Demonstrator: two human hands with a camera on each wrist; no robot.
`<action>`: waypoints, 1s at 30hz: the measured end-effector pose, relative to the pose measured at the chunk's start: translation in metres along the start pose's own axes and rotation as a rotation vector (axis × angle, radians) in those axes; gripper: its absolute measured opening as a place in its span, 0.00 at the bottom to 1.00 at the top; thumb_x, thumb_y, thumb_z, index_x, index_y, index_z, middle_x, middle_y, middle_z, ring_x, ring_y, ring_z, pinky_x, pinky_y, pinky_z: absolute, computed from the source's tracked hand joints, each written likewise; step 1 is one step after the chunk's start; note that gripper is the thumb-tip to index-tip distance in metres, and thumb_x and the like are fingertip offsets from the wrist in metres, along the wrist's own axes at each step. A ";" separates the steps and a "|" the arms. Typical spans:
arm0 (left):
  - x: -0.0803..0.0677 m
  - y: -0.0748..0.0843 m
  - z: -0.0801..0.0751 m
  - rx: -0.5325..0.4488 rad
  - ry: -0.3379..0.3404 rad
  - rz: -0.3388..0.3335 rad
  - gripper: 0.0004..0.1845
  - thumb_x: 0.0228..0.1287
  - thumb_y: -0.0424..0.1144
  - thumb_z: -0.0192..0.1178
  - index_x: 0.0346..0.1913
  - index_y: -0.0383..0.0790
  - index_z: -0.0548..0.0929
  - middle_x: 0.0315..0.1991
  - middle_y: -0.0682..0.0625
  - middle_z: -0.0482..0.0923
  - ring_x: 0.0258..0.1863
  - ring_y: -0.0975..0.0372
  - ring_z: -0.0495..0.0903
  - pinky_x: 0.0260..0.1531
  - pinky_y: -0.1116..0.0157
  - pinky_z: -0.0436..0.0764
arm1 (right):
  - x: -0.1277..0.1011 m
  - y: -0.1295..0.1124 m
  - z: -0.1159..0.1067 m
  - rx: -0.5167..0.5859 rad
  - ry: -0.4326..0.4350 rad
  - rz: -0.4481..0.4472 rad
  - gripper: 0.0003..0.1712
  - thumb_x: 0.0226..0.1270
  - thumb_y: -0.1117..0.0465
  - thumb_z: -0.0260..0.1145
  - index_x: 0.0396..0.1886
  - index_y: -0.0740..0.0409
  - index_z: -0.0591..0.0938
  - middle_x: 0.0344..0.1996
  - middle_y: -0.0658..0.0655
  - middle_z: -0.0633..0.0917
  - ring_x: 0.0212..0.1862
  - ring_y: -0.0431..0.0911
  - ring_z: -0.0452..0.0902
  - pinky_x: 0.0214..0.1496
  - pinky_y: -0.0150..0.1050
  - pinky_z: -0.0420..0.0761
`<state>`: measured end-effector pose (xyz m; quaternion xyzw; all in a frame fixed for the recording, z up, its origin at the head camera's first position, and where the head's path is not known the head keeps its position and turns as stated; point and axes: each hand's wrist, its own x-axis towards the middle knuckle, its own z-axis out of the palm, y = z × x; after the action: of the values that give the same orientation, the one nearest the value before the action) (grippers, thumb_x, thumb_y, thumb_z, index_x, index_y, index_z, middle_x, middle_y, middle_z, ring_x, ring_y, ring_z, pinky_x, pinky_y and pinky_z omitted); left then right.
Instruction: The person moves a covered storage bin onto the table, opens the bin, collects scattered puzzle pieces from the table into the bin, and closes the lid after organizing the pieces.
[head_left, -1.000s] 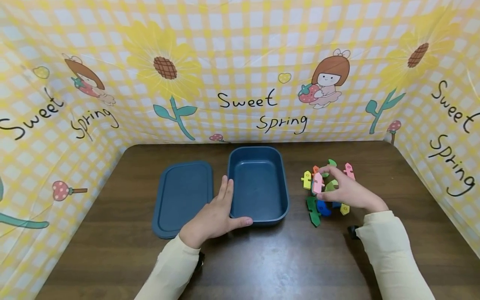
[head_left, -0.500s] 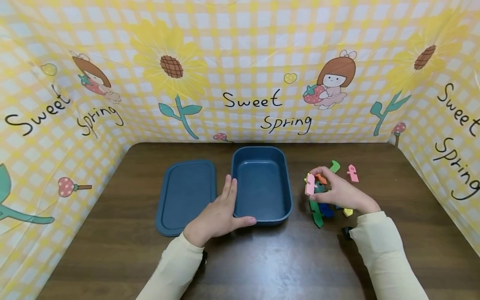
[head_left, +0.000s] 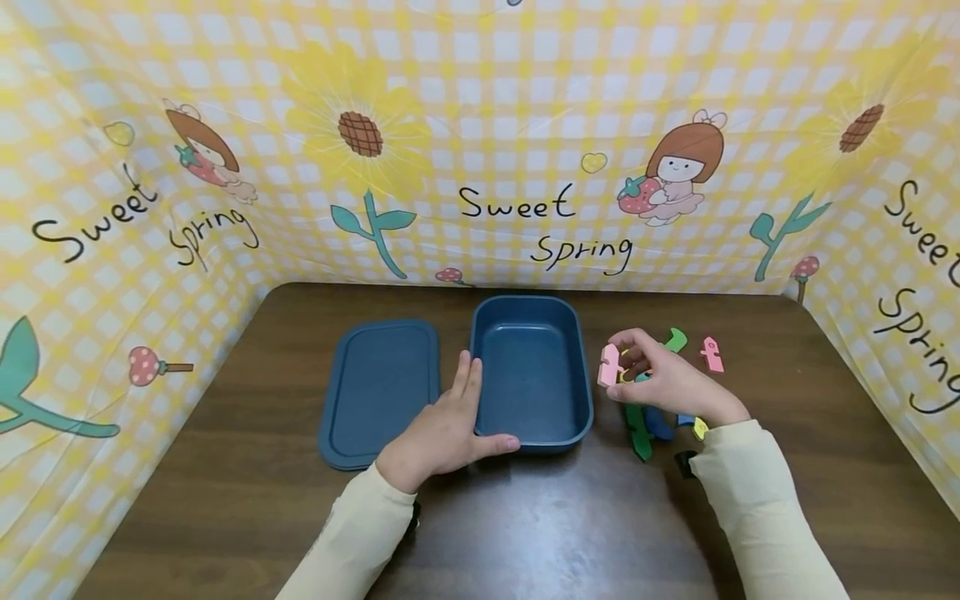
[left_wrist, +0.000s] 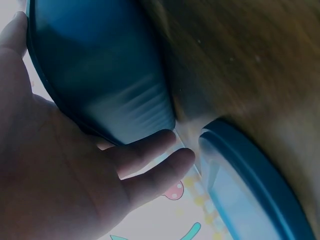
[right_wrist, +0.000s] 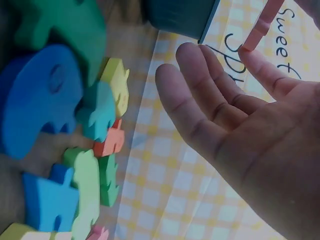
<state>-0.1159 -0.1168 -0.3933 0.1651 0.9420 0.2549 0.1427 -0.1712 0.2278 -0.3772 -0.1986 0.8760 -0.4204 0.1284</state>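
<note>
Head view: "Sweet Spring" [head_left: 517, 208] reads at upper centre and both sides of the frame, on yellow-checked cloth [head_left: 495, 92] around the brown wood-grain table [head_left: 225, 483]. Your left hand [head_left: 442, 433], outstretched at centre, touches the blue box [head_left: 532, 367], a blue lid [head_left: 382, 392] to the left. Your right hand [head_left: 667, 383], right of centre, pinches a pink piece [head_left: 609, 367] beside the loose coloured pieces [head_left: 639, 433].

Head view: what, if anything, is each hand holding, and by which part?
The right hand pinches a pink piece by its two ends, between thumb and forefinger. The left hand rests straight-fingered against the box, gripping nothing.
</note>
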 end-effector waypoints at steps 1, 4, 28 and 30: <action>0.000 0.000 0.000 0.009 0.003 0.001 0.65 0.59 0.71 0.63 0.81 0.40 0.35 0.80 0.48 0.21 0.76 0.43 0.52 0.65 0.35 0.58 | 0.001 -0.003 0.001 -0.001 0.001 0.002 0.38 0.62 0.52 0.76 0.66 0.54 0.67 0.50 0.60 0.78 0.52 0.54 0.77 0.50 0.48 0.79; 0.000 0.002 -0.001 0.033 0.012 0.000 0.64 0.59 0.71 0.62 0.81 0.40 0.36 0.81 0.46 0.24 0.79 0.47 0.41 0.66 0.35 0.56 | 0.005 -0.010 0.002 -0.005 0.003 0.000 0.38 0.62 0.52 0.76 0.66 0.53 0.67 0.50 0.59 0.78 0.52 0.55 0.77 0.47 0.46 0.80; -0.003 0.012 0.003 0.163 0.099 -0.042 0.67 0.54 0.77 0.60 0.80 0.31 0.47 0.80 0.35 0.41 0.71 0.40 0.63 0.61 0.40 0.69 | 0.047 -0.081 0.013 -0.115 -0.022 -0.018 0.39 0.59 0.48 0.77 0.65 0.46 0.68 0.51 0.59 0.79 0.52 0.56 0.77 0.51 0.53 0.80; -0.004 0.012 0.004 0.181 0.113 -0.041 0.66 0.54 0.77 0.59 0.80 0.31 0.48 0.79 0.33 0.45 0.68 0.40 0.67 0.60 0.40 0.70 | 0.051 -0.088 0.014 -0.128 -0.029 -0.031 0.39 0.59 0.48 0.77 0.65 0.46 0.68 0.51 0.59 0.79 0.51 0.55 0.78 0.50 0.53 0.80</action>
<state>-0.1084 -0.1065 -0.3892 0.1432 0.9709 0.1748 0.0789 -0.1901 0.1452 -0.3196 -0.2263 0.8959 -0.3625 0.1216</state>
